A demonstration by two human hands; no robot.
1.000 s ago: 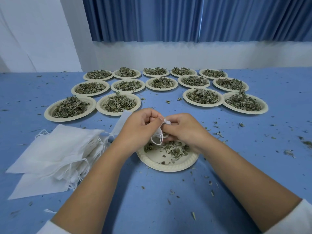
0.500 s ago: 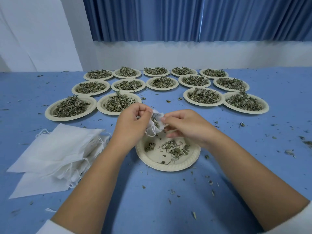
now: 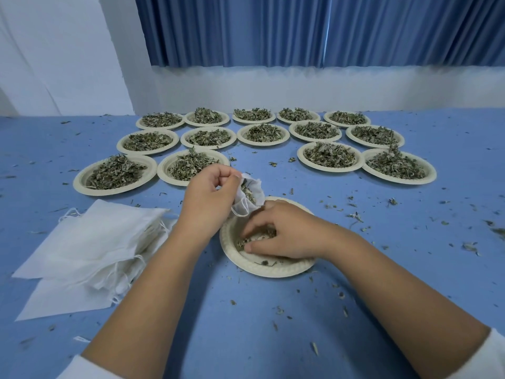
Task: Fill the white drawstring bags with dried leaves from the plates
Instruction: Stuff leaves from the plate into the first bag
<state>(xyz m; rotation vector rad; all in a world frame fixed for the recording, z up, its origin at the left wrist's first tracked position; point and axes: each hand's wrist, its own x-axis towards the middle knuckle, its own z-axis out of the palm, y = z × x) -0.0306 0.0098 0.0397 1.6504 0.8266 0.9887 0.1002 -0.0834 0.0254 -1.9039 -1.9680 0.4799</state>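
A blue table (image 3: 246, 324), littered with leaf crumbs, runs back to a white wall under a blue curtain (image 3: 300, 31), with many plates (image 3: 82, 184) heaped with leaves ranged across its far half. The left hand (image 3: 210, 192) grips a white drawstring bag (image 3: 250, 196) by its gathered cloth just above the near plate (image 3: 246, 265), mouth tipped open toward the right, leaves visible inside. Half a second ago the right hand (image 3: 284, 233) was up at that mouth; it has now dropped into the near plate, fingers and thumb curled down and closing on the few dried leaves (image 3: 243, 242) left there. That looks like the start of another scoop, so this bag is partly filled and this plate nearly spent. A stack of empty bags (image 3: 90, 242) lies to the left, so most of the task remains.
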